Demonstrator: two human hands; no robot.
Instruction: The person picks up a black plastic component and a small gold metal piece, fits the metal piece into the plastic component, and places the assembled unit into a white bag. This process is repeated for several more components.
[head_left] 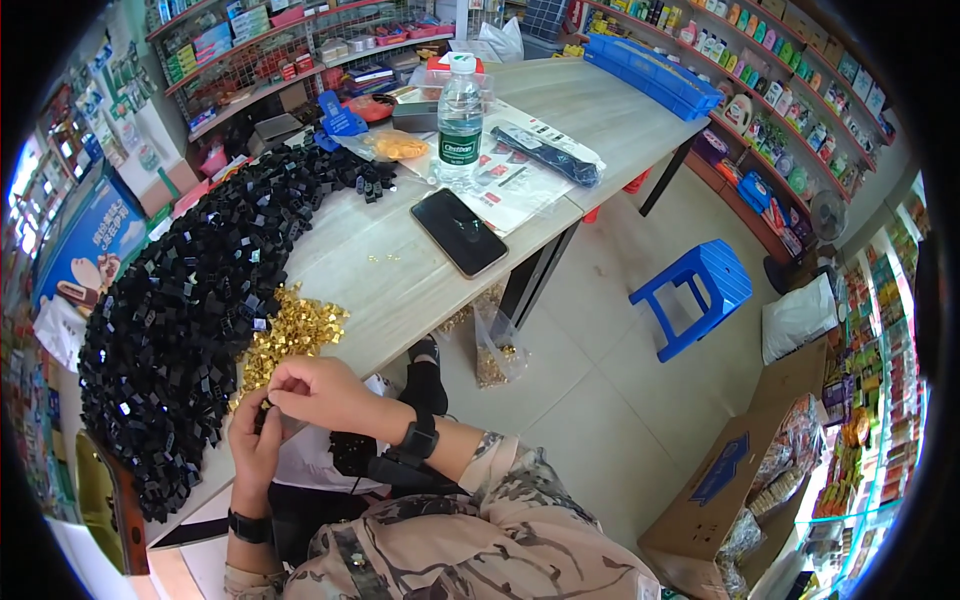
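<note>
While gold pieces (300, 325) are heaped beside black pieces (195, 290), left hand (256, 452) and right hand (328, 390) are held together, fingers curled, any grip impossible to tell.

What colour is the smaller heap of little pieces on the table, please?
The smaller heap is shiny gold, seen best in the head view.

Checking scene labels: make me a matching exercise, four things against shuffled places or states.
1. Gold pieces
2. Black pieces
3. Phone
4. Stool

A. Standing on the floor
B. Smaller of two heaps
C. Larger of two heaps
D. Flat on the table, screen dark

Pairs: 1-B, 2-C, 3-D, 4-A
</note>
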